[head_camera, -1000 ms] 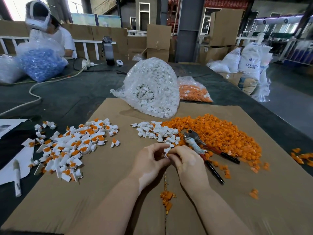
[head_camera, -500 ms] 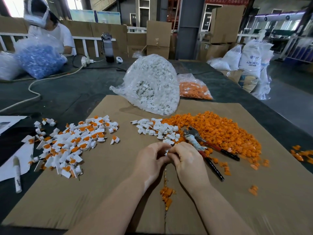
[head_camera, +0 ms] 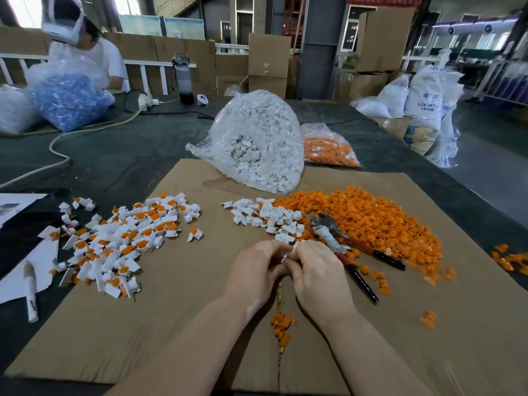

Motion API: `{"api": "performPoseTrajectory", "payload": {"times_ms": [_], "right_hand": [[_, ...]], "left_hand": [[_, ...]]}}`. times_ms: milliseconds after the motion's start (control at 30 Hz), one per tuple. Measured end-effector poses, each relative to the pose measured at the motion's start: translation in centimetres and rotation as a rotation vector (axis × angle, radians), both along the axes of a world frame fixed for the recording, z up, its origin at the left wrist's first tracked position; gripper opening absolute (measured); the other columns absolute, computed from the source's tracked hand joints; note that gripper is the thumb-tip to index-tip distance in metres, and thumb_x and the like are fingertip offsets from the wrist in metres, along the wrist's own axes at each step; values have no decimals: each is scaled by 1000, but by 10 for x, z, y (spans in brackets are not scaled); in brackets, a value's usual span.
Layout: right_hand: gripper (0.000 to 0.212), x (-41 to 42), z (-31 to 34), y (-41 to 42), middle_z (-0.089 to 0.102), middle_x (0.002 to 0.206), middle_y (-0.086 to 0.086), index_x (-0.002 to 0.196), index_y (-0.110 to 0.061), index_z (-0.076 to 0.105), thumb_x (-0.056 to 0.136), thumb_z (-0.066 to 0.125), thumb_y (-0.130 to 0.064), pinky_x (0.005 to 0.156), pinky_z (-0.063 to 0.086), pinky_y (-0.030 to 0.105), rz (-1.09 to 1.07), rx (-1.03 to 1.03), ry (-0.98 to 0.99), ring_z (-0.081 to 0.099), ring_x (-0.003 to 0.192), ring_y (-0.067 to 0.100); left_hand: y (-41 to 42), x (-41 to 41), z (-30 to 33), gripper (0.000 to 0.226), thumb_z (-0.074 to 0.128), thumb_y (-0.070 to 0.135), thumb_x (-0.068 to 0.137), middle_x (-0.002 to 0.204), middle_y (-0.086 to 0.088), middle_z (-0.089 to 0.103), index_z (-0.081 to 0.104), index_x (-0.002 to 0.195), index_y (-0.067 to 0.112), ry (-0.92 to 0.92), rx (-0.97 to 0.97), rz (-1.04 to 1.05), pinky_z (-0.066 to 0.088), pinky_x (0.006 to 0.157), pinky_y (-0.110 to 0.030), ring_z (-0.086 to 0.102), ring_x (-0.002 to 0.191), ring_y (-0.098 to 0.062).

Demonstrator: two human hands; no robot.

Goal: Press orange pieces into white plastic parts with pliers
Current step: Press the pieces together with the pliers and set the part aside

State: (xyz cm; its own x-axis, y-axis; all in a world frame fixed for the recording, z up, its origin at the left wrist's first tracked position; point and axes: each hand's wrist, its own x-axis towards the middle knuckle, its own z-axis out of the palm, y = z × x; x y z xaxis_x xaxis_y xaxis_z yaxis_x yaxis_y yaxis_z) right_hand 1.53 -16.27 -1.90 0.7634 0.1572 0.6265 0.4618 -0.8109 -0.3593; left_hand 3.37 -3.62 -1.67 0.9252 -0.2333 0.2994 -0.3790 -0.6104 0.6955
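One white plastic part (head_camera: 289,252) sits pinched between both hands; red-handled pliers (head_camera: 347,250) lie flat beside the orange pieces (head_camera: 371,221) heaped toward the cardboard's right edge.

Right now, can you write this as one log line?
hands: left hand and right hand pinch white part | pliers: lying on cardboard, unused

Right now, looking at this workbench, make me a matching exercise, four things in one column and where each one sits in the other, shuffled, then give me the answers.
Things
1. pliers
2. marker pen
3. bag of white parts
4. assembled pieces

Places
A. far edge of the cardboard sheet, centre
B. left part of the cardboard, in a spread pile
C. at the near edge of the loose orange pile, right of the hands
D. off the cardboard, on the white paper at far left

Pairs: 1-C, 2-D, 3-A, 4-B
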Motion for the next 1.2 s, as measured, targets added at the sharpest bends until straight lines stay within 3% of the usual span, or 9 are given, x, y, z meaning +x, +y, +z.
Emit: {"api": "performPoseTrajectory", "payload": {"times_ms": [167,267,467,867,933,1033,1133,1200], "right_hand": [[4,2,0,-3,64,75,3,79,-4,69,79,69,-1,68,49,26,17,181,42,60,75,18],[10,2,1,-7,65,81,0,89,-7,70,85,63,-2,71,51,27,-31,318,56,61,79,14],[10,0,2,-6,64,81,0,87,-7,70,82,65,1,71,49,20,2,233,34,59,79,12],[9,2,0,-5,64,84,0,87,-8,70,85,63,-1,76,49,24,-15,171,63,59,83,15],[9,3,-1,-5,64,84,1,88,-7,70,85,63,-3,76,46,22,-65,173,50,59,83,15],[9,5,-4,-6,65,85,2,88,-7,71,86,63,-4,78,42,18,-134,182,55,60,85,16],[9,6,-5,-6,66,85,3,87,-6,71,86,62,-3,80,42,20,-182,191,43,60,88,18],[9,6,-4,-6,66,84,4,86,-5,70,85,62,-1,79,43,22,-195,198,29,61,87,19]], "left_hand": [[1,1,1,27,70,10,81,88,12,64,67,105,22,91,-179,45,43,76,-8,60,85,-6],[2,1,2,30,70,7,80,84,15,62,62,97,30,141,-267,53,40,71,-1,58,81,0],[3,1,2,30,70,8,80,90,15,62,65,105,25,137,-244,42,40,73,0,57,86,2],[2,2,0,28,68,12,83,89,16,59,62,108,24,114,-220,82,37,70,1,53,81,6],[2,2,0,24,67,12,84,86,15,58,61,101,27,109,-258,133,41,71,-3,55,80,0],[1,5,-1,15,66,14,86,98,1,61,63,97,24,141,-285,203,49,84,-28,59,91,-15],[3,7,-4,17,64,13,87,101,4,56,61,91,29,114,-255,305,38,80,-17,53,95,-12],[4,9,-3,19,60,10,89,106,0,55,63,99,25,137,-339,378,34,85,-11,53,101,-14]]}}
